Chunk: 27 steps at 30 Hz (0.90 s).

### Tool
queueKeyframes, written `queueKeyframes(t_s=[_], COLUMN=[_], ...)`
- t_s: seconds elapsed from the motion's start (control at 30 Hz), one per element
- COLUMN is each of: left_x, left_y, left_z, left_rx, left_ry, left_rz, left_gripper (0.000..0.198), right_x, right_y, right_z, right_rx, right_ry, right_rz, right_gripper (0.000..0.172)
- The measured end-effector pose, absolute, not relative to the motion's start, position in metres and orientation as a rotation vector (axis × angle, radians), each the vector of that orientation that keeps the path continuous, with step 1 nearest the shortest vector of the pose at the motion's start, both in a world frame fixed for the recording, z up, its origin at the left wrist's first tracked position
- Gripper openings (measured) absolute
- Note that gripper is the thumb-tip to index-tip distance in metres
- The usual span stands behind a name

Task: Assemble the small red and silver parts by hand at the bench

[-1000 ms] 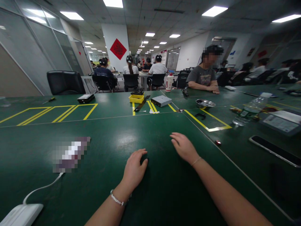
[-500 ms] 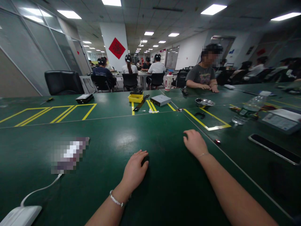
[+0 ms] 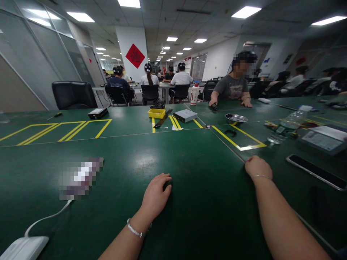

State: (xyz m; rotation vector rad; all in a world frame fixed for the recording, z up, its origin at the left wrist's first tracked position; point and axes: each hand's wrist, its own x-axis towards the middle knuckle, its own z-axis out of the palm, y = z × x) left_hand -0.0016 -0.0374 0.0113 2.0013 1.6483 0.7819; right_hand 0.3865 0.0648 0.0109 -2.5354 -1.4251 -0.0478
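Tabletop (image 3: 119, 151), glossy green, yellow-taped | left hand (image 3: 156, 196) half-spread | right hand (image 3: 258, 168) curled, grip undeterminable | yellow rectangular plastic tray (image 3: 156, 113): black cables (image 3: 158, 105) | round silver metal bowl (image 3: 232, 120): contents unclear

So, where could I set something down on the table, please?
Bare tabletop lies between the left hand and the right hand, and from the left hand to the pixelated device. The right side is crowded: bottle, grey box, black phone.

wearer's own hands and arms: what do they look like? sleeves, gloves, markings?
Both bare, no gloves, no sleeves in view. Left hand: a chunky, silvery-white bracelet, seemingly beaded, at the wrist. Right hand: a thin, pale wristband, fine as a cord or chain. No cables or markings visible on either arm.
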Motion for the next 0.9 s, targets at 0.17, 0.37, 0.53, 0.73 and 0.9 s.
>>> queueKeyframes(t_s=[0.17, 0.37, 0.53, 0.73, 0.9], left_x=[-0.001, -0.002, -0.001, 0.007, 0.007], left_y=[-0.037, -0.037, -0.039, -0.044, -0.044], left_z=[0.010, 0.010, 0.013, 0.017, 0.015], left_rx=[2.017, 2.028, 2.005, 1.886, 1.802], left_ry=[1.645, 1.634, 1.629, 1.567, 1.533], left_rz=[0.794, 0.811, 0.818, 0.843, 0.890], left_gripper=[0.025, 0.025, 0.027, 0.036, 0.016], right_x=[0.384, 0.375, 0.312, 0.183, 0.141], right_y=[0.062, 0.060, 0.058, 0.010, -0.018], right_z=[0.015, 0.024, 0.042, 0.039, 0.030], right_rx=[-2.528, -2.501, -2.146, -1.413, -1.248], right_ry=[-1.495, -1.483, -1.661, -2.045, -2.160], right_rz=[-0.109, -0.136, 0.061, 0.666, 0.778], right_gripper=[0.031, 0.035, 0.028, 0.015, 0.011])
